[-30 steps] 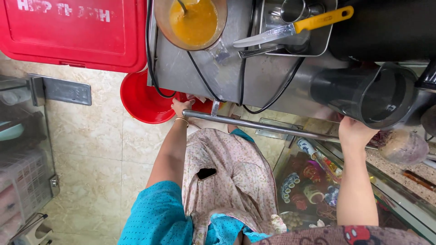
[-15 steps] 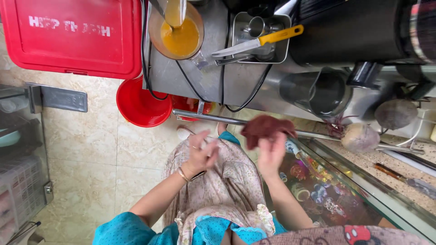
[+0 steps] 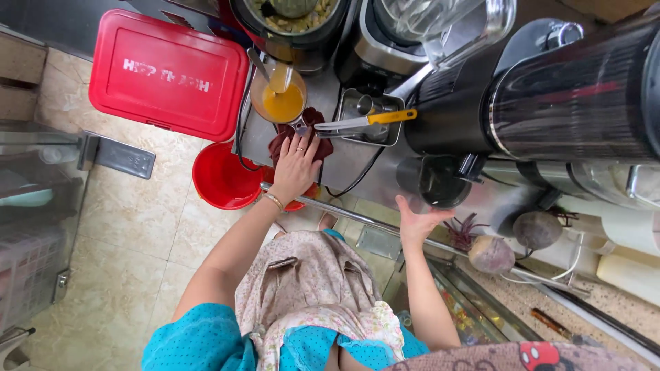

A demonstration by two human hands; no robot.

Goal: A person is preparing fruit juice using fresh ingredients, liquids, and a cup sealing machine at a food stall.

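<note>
Two bare hands work at a steel counter [image 3: 357, 165]. The right hand [image 3: 419, 221] hovers nearest, fingers spread, holding nothing, below a black cup [image 3: 440, 182]. Farther out, the left hand [image 3: 295, 168] presses flat on a dark red cloth [image 3: 302, 137] — just beside a jug of orange juice [image 3: 280, 96], which a wide wipe could likely tip.

Beige marble-look tiles are covering the floor [image 3: 130, 227]. A steel surface [image 3: 357, 161] is running across the scene, with a metal rail [image 3: 440, 244] lining its edge. A glass display case [image 3: 474, 309] is sitting below, and daylight is falling evenly.
</note>
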